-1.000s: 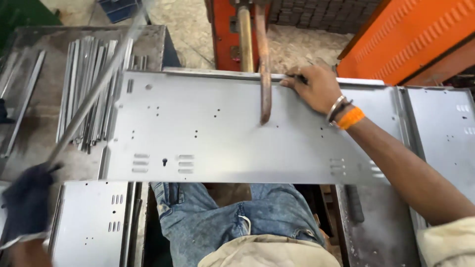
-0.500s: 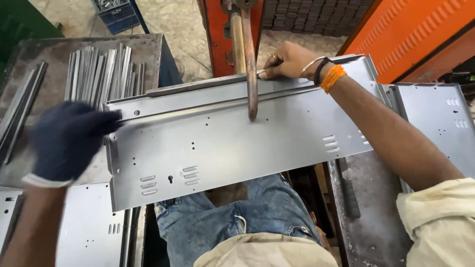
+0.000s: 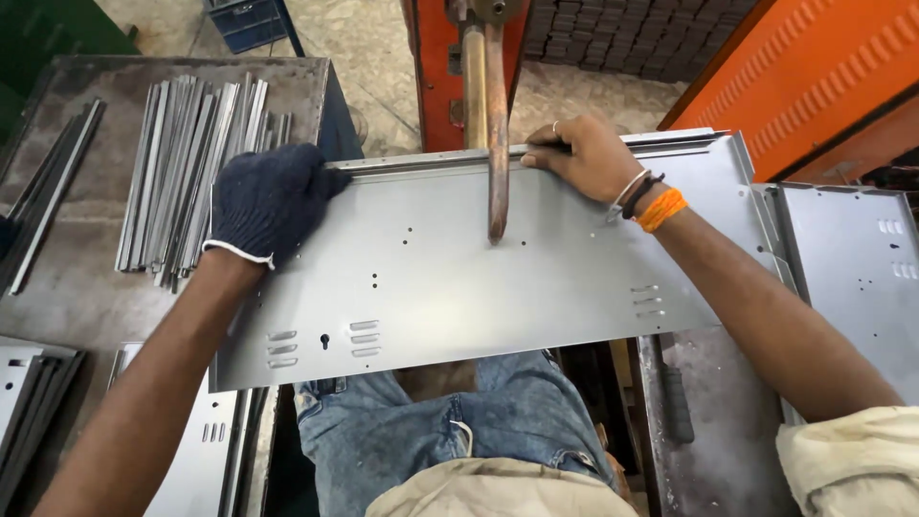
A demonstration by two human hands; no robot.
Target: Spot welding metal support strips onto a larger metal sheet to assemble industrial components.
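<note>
Two hands, gloved left [image 3: 263,201] and bare right [image 3: 586,156], pinch one steel panel [image 3: 459,278].

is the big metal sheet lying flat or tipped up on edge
Lying flat. The metal sheet shows its broad face to the camera across the lap, left hand and right hand on its far edge.

A grey metal bench [image 3: 86,287] carries a pile of metal strips [image 3: 182,163] and punched panels [image 3: 201,450].

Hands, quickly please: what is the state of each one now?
Left hand, in a dark glove: closed on the sheet-metal panel at its left end.
Right hand, bare: gripping the panel's far edge.
</note>
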